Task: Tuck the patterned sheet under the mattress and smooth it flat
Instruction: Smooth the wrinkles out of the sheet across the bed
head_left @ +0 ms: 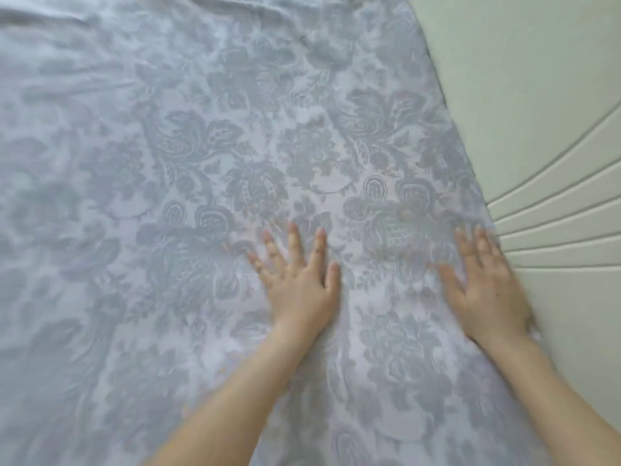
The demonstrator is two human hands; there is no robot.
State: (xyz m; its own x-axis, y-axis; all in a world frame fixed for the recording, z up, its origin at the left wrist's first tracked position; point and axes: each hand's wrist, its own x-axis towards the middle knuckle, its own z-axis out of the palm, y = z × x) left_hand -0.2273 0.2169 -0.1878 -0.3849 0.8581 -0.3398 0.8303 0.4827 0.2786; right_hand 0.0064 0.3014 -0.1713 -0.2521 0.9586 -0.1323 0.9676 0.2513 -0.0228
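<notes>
A pale sheet [188,169] with a grey-blue floral pattern covers the whole bed surface in the head view. My left hand [299,280] lies flat on it near the middle, palm down, fingers spread. Palm down as well, my right hand [484,290] presses the sheet close to its right edge, where the cloth meets the cream panel. Both hands hold nothing. Soft wrinkles show at the top and far left of the sheet. The mattress itself is hidden under the cloth.
A cream padded panel [537,112] with curved stitched ridges runs along the right side of the bed, touching the sheet's edge.
</notes>
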